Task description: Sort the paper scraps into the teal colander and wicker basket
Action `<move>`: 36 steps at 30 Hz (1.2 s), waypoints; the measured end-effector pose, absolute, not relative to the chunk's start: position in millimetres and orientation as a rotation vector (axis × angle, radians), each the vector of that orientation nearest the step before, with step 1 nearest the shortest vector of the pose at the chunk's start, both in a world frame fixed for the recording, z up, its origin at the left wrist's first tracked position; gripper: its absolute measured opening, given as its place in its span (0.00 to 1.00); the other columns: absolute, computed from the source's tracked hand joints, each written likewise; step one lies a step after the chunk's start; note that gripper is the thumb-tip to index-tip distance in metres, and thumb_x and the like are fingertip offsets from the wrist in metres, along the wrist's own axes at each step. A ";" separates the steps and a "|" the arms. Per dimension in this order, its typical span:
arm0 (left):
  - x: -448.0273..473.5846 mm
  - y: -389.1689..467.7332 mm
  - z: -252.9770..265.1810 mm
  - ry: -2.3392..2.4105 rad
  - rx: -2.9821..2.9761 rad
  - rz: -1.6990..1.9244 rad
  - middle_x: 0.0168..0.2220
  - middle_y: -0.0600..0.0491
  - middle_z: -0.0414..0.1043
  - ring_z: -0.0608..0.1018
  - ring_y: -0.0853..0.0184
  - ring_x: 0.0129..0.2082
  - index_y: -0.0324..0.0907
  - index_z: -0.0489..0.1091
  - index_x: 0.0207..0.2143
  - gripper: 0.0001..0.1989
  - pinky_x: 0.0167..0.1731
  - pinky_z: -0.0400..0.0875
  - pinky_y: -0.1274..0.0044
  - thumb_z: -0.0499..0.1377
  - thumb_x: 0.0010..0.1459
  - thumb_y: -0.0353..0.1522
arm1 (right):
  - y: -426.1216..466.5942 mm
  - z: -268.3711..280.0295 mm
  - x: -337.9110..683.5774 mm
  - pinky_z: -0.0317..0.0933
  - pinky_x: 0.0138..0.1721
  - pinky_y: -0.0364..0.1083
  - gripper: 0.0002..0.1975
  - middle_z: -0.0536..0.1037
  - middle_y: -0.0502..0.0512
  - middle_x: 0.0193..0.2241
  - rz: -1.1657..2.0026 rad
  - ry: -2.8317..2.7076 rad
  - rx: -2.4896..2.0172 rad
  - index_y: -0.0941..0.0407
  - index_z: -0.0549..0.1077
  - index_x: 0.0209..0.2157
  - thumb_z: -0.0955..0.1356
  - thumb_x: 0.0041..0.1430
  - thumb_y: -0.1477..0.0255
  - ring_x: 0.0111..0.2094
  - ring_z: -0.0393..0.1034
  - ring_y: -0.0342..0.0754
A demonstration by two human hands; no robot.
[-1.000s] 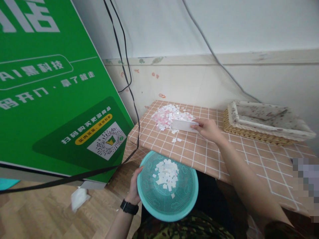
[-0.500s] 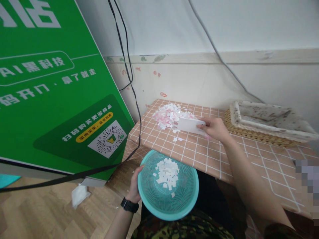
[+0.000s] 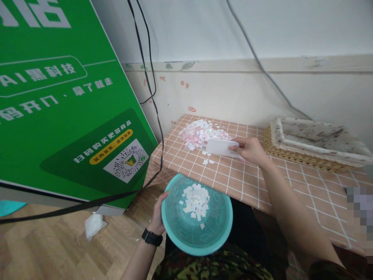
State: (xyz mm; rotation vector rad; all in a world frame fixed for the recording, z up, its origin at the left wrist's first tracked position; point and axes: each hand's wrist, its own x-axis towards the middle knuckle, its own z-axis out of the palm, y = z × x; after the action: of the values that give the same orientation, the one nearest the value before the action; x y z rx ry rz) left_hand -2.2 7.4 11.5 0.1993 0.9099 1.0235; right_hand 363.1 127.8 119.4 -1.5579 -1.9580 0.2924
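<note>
My left hand [image 3: 157, 216] grips the left rim of a turquoise plastic colander [image 3: 215, 237], just below the table's front edge. White paper scraps [image 3: 196, 202] lie in the colander's bottom. Pinched between the thumb and fingers of my right hand [image 3: 247, 151] is a flat white card [image 3: 220, 147], held low over the table. Its left end meets a heap of white and pink paper scraps [image 3: 194, 132]. A few loose scraps lie on the cloth in front of the card.
A checked brown cloth covers the table [image 3: 233, 179]. On its right stands a cloth-lined wicker basket [image 3: 309, 159]. A large green sign panel [image 3: 87, 97] rises at left, with black cables [image 3: 155, 112] hanging before it. A white bag [image 3: 94, 225] lies on the floor.
The card has shifted very slightly left against the heap. The colander and left hand stay nearly still; the view has moved a little.
</note>
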 end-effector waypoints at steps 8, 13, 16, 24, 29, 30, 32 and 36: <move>-1.9 7.3 13.4 0.891 0.192 1.018 0.30 0.47 0.79 0.79 0.60 0.29 0.35 0.74 0.35 0.12 0.36 0.72 0.69 0.60 0.51 0.35 | 127.7 118.3 360.0 0.59 0.28 0.44 0.12 0.78 0.53 0.27 0.239 -1.945 -1.567 0.55 0.77 0.35 0.66 0.53 0.66 0.26 0.70 0.46; -2.7 7.4 12.5 0.895 0.187 1.017 0.31 0.47 0.79 0.79 0.60 0.29 0.35 0.74 0.34 0.12 0.36 0.72 0.70 0.60 0.51 0.36 | 127.5 118.2 356.8 0.60 0.30 0.45 0.12 0.78 0.54 0.30 0.310 -1.966 -1.506 0.56 0.77 0.35 0.66 0.53 0.66 0.28 0.70 0.47; -2.7 7.5 13.0 0.898 0.192 1.022 0.29 0.48 0.79 0.79 0.62 0.28 0.36 0.74 0.33 0.11 0.34 0.72 0.71 0.60 0.52 0.35 | 126.8 118.2 354.8 0.60 0.29 0.44 0.11 0.78 0.54 0.30 0.350 -1.967 -1.473 0.56 0.77 0.34 0.66 0.52 0.66 0.28 0.70 0.47; -3.2 6.6 12.1 0.892 0.188 1.014 0.29 0.48 0.79 0.79 0.61 0.28 0.35 0.74 0.33 0.11 0.34 0.72 0.71 0.60 0.52 0.36 | 125.8 118.7 352.8 0.60 0.27 0.44 0.13 0.78 0.53 0.30 0.579 -1.980 -1.401 0.57 0.77 0.35 0.66 0.53 0.64 0.27 0.69 0.46; -4.5 4.6 12.9 0.879 0.180 0.968 0.30 0.46 0.79 0.79 0.60 0.28 0.35 0.74 0.34 0.13 0.34 0.72 0.70 0.60 0.51 0.36 | 118.4 116.8 359.9 0.58 0.24 0.43 0.15 0.77 0.53 0.26 0.425 -1.942 -1.517 0.57 0.77 0.37 0.67 0.52 0.62 0.23 0.67 0.46; -4.4 4.3 13.9 0.873 0.179 0.966 0.30 0.46 0.79 0.79 0.60 0.28 0.35 0.74 0.34 0.12 0.34 0.72 0.70 0.60 0.52 0.36 | 113.3 115.8 360.5 0.58 0.24 0.43 0.15 0.77 0.52 0.25 0.416 -1.942 -1.538 0.57 0.77 0.37 0.67 0.52 0.62 0.22 0.67 0.45; -4.0 3.9 15.9 0.866 0.181 0.963 0.29 0.47 0.79 0.79 0.60 0.28 0.35 0.74 0.33 0.11 0.34 0.72 0.70 0.59 0.52 0.35 | 99.7 113.5 359.9 0.58 0.24 0.43 0.15 0.77 0.52 0.24 0.431 -1.932 -1.554 0.56 0.76 0.37 0.66 0.53 0.62 0.22 0.67 0.45; -4.6 4.1 17.9 0.888 0.195 0.969 0.27 0.48 0.79 0.78 0.62 0.26 0.35 0.74 0.32 0.09 0.35 0.72 0.71 0.59 0.52 0.33 | 70.2 108.6 352.9 0.59 0.24 0.43 0.16 0.78 0.54 0.28 0.507 -1.873 -1.529 0.57 0.76 0.38 0.65 0.55 0.61 0.24 0.68 0.46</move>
State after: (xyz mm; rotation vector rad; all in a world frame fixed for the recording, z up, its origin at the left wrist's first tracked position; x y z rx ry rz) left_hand -4.6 4.1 17.9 0.1952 0.8877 0.9687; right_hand 352.9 70.2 108.6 -1.5291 -1.8728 0.5072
